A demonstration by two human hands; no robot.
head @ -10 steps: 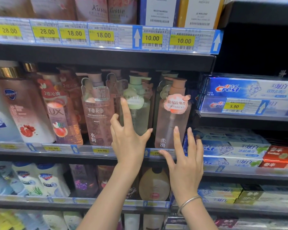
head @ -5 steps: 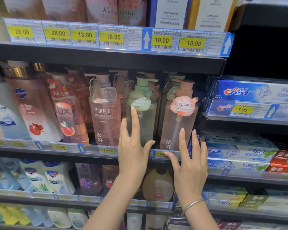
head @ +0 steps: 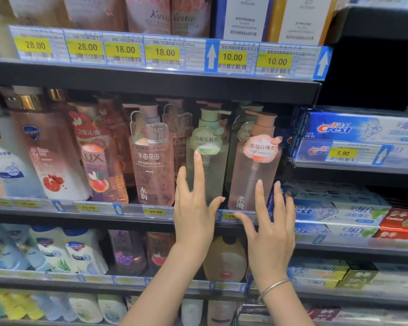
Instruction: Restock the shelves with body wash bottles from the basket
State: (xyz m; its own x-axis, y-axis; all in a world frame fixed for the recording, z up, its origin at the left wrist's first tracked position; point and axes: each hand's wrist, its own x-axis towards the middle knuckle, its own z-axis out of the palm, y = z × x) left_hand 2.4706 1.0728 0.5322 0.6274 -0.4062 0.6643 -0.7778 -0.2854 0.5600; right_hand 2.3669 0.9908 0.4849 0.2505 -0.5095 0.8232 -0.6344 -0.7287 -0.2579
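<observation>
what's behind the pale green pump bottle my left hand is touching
Behind the green bottle, touched by the left hand, pinkish pump tops of more bottles show in the row. How many stand further back cannot be seen; the front bottles cover them.

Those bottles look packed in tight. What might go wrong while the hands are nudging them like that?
The left hand presses straight fingers on the tall green bottle, which stands near the shelf edge; an uneven push might tip it into the pink bottle beside it. The right hand by the pink bottle's base could knock it sideways toward the toothpaste boxes.
</observation>
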